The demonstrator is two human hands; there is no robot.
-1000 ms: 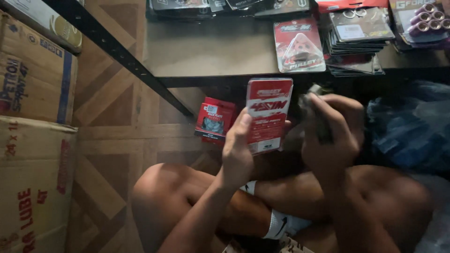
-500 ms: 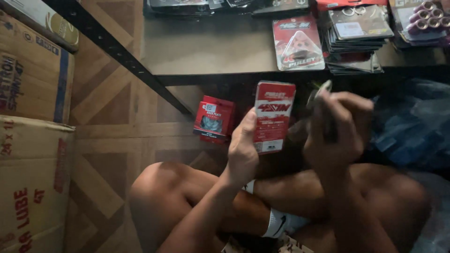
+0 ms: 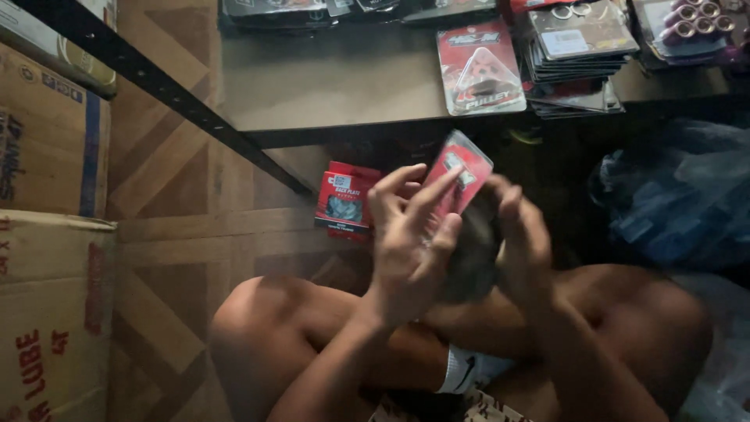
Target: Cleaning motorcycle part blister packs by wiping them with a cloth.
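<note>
Red blister pack (image 3: 459,177): a flat, oblong card in glossy red with a clear plastic window, its surface catching some light. Its long axis runs on a slant, the upper end tipped away from the person and toward the right hand, the lower end down toward the left hand.

Left hand (image 3: 408,234): raised, fingers spread and long, their tips laid against the near face and lower edge of the pack. It holds the pack from the left side.

Right hand (image 3: 522,234): raised just beside the pack on its right, fingers curled loosely. Motion blur hides the contact; whether it grips the pack cannot be told. The pack sits between the two hands, at the level of their fingertips.

Beyond the left hand, a second red pack (image 3: 346,201) stands on the wooden floor (image 3: 180,234), smaller, boxy and matt. Above both hands runs a brown shelf board (image 3: 336,82) carrying a red triangular-window pack (image 3: 480,70) and a stack of flat packs (image 3: 578,55). Well to the left of the left hand stand cardboard cartons (image 3: 47,234). To the right of the right hand lies a crumpled blue plastic bag (image 3: 672,195).
</note>
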